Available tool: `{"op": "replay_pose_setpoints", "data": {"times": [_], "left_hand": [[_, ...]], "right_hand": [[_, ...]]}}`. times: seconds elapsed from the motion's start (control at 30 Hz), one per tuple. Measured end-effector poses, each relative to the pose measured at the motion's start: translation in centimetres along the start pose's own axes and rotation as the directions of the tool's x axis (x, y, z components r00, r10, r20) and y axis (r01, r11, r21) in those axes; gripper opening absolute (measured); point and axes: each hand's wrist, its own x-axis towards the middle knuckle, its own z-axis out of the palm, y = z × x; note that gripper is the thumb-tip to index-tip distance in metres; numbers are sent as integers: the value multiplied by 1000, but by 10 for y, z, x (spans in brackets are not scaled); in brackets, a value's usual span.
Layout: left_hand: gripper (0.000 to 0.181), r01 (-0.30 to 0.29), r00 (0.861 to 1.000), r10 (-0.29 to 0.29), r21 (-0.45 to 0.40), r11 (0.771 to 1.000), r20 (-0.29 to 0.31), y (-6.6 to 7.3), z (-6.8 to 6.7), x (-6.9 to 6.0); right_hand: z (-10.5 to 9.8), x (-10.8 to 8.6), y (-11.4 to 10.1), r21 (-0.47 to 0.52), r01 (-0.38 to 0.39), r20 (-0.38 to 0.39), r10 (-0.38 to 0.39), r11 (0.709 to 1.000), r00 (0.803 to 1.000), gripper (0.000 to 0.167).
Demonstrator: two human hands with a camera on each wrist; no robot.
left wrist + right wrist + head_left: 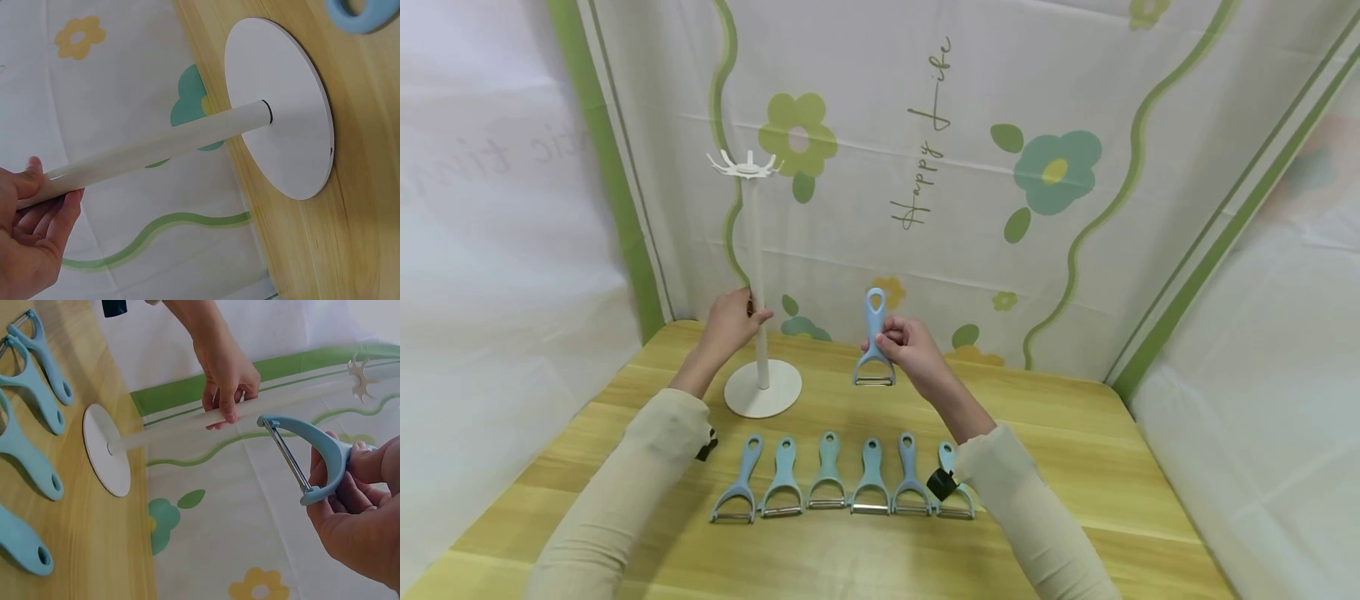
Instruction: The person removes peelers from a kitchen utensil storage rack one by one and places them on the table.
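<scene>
A white stand [756, 242] with a round base and a ring of hooks on top stands upright at the back left of the table. My left hand [730, 321] grips its pole about midway up; the left wrist view shows thumb and fingers round the pole [156, 147]. My right hand [913, 350] pinches a blue peeler [875, 312] by its handle, raised above the table, handle hole up and blade down. In the right wrist view the peeler's blade [289, 456] points toward the stand, apart from it.
Several blue and green peelers [871, 475] lie in a row near the front of the wooden table [1060, 500], blades toward me. The last one at the right is partly hidden by my right sleeve. A white flowered curtain [880, 167] hangs behind the table.
</scene>
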Motion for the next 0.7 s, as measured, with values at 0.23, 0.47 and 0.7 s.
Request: {"op": "replay_pose_setpoints", "data": {"times": [0.23, 0.47, 0.7], "left_hand": [[27, -10, 1000, 10, 6, 1000, 0, -2, 0, 0], [27, -1, 1000, 1, -1, 1000, 9, -2, -1, 0], [25, -5, 1000, 5, 0, 1000, 9, -1, -1, 0]], "right_hand": [[-11, -12, 12, 13, -22, -5, 22, 1000, 1000, 12], [-18, -22, 19, 1, -43, -22, 43, 999, 999, 13], [-26, -34, 28, 13, -51, -17, 51, 999, 999, 10]]}}
